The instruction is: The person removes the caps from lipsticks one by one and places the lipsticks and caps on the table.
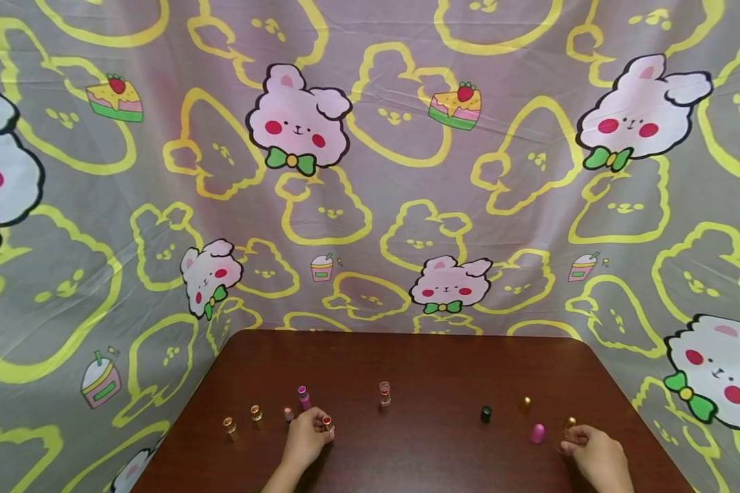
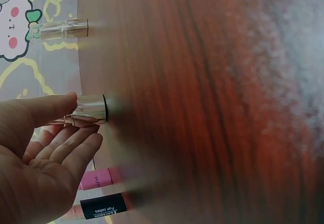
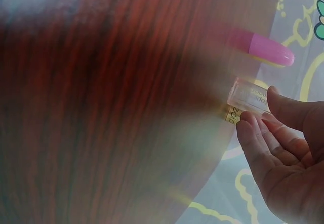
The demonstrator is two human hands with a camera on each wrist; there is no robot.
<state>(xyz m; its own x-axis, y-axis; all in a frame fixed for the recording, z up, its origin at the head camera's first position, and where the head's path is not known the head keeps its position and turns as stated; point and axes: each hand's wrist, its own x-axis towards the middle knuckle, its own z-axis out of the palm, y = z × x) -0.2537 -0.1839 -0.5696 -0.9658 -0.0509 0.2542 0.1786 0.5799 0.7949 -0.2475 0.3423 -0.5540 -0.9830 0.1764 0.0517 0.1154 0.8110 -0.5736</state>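
Note:
In the head view, my left hand (image 1: 307,436) pinches an uncapped lipstick (image 1: 328,424) with a red tip, upright at the table surface. Its shiny pale-gold base (image 2: 92,108) shows between thumb and fingers in the left wrist view. A pink lipstick (image 1: 303,396) and a dark-based lipstick (image 2: 104,206) stand beside that hand. Over on the right, my right hand (image 1: 598,457) pinches a clear lipstick cap (image 3: 248,95) between thumb and fingertips. Just behind that cap is a gold cap (image 1: 570,422), partly hidden in the right wrist view. A pink cap (image 1: 538,433) stands left of this hand.
Two gold-coloured lipstick tubes (image 1: 229,426) stand at the left. A clear-cased lipstick (image 1: 385,394) stands mid-table. A black cap (image 1: 486,413) and another gold cap (image 1: 527,402) are at right. Patterned cloth (image 1: 370,205) hangs around the brown table (image 1: 432,452).

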